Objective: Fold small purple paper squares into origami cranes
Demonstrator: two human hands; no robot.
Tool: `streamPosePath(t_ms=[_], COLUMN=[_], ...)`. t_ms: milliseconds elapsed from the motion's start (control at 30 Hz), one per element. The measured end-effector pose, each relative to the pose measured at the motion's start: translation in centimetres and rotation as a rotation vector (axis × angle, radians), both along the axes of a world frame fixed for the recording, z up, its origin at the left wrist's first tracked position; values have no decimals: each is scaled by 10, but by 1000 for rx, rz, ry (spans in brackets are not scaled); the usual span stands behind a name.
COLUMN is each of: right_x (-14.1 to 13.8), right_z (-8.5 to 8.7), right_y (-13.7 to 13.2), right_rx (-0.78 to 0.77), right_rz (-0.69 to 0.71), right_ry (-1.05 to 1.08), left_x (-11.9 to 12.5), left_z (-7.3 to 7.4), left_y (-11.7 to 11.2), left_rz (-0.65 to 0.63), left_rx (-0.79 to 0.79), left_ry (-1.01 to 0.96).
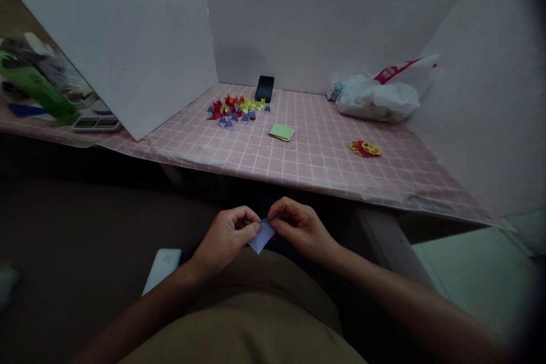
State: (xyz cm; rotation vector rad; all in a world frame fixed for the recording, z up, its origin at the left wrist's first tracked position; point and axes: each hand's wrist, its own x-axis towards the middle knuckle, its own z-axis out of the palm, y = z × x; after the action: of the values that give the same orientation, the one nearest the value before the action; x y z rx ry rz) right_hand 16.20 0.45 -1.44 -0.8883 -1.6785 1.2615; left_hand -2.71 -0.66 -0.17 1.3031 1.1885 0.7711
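Observation:
A small lavender sheet of origami paper (pixel 261 238) hangs between my two hands, above my lap and in front of the table edge. One corner points down, and a fold seems to run along its top. My left hand (pixel 230 236) pinches its upper left side between thumb and fingers. On the upper right side, my right hand (pixel 301 227) has its thumb and fingers closed on the same paper. The fingertips partly cover both upper corners. Beyond, on the table, lies a small stack of green paper squares (pixel 281 132).
On the pink checked table (pixel 315 151) stand several folded paper pieces (pixel 234 109) in red, orange, yellow and purple. Behind them is a black phone (pixel 265 89). Red and yellow cutouts (pixel 365 149) and a white plastic bag (pixel 377 99) lie right. A white device (pixel 162 267) rests beside my left forearm.

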Motion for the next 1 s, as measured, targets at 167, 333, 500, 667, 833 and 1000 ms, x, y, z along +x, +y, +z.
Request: streamPosePath(t_ms=[167, 333, 500, 667, 833, 1000], right_x=[0, 3, 6, 7, 7, 3], right_z=[-2, -6, -6, -7, -5, -2], right_y=[0, 1, 4, 6, 5, 6], right_rx=[-124, -34, 191, 332, 353, 55], right_rz=[53, 53, 68, 71, 59, 39], right_ry=[68, 38, -50, -141, -184, -29], left_x=[-1, 1, 2, 3, 3, 3], left_z=[-3, -7, -9, -9, -10, -12], left_y=[-2, -3, -3, -4, -3, -2], left_rz=[7, 7, 32, 35, 55, 161], left_rx=[20, -34, -38, -42, -25, 8], left_ry=[-59, -168, -172, -188, -196, -218])
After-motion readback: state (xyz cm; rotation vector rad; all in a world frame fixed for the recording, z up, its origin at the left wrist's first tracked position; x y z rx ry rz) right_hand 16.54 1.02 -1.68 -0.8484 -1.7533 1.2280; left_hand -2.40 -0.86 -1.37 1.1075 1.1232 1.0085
